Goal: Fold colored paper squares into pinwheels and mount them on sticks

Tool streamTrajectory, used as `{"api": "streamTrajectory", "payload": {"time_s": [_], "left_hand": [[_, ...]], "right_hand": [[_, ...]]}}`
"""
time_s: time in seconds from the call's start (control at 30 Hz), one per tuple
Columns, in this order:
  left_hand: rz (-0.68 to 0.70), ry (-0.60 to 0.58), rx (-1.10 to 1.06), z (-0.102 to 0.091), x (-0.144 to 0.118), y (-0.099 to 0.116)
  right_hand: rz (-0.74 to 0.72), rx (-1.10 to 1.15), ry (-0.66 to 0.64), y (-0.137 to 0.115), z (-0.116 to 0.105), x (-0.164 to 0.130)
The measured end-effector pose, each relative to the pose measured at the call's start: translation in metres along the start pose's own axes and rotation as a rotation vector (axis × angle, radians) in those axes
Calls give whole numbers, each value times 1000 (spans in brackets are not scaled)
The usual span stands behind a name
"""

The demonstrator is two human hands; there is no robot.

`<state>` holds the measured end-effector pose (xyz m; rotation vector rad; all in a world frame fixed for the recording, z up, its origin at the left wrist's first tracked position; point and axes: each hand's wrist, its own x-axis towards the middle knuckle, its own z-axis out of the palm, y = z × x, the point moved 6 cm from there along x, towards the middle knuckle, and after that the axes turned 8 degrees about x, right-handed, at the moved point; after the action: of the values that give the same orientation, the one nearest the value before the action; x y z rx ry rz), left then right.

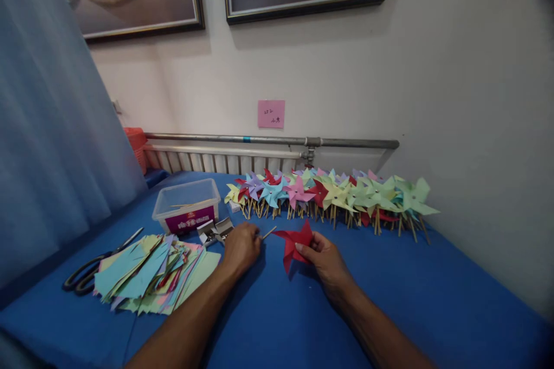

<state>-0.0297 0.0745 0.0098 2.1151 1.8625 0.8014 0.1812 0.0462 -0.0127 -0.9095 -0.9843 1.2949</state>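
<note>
Your right hand [324, 256] pinches 1 light, crease-prone red paper pinwheel [296, 244] at its folded centre, while your left hand [240, 247] grips a thin wooden stick [269, 233].

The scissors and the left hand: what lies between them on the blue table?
In the head view, a fanned pile of coloured paper sheets lies between the scissors and the left hand.
</note>
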Motion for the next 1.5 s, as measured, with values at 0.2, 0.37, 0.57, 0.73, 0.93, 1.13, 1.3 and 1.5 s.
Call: {"api": "streamTrajectory", "payload": {"time_s": [0.2,0.37,0.57,0.73,0.93,1.13,1.3,1.5], "left_hand": [[11,-79,373,18,2,14],[1,-70,111,15,-2,11],[-179,-275,-696,30,-13,16],[-243,-235,-870,28,-14,23],[-246,-271,-980,22,-16,30],[-195,-430,-983,33,-24,39],[-155,-465,-923,36,-28,42],[-182,-360,-822,30,-25,38]], "right_hand": [[-11,-2,-2,14,0,6],[-27,60,87,10,-15,12],[14,158,126,0,-12,4],[67,243,150,-6,-8,-3],[126,350,146,-6,-9,-3],[134,359,148,-1,-7,-3],[124,330,151,2,-4,-4],[85,316,157,1,-1,-5]]}}
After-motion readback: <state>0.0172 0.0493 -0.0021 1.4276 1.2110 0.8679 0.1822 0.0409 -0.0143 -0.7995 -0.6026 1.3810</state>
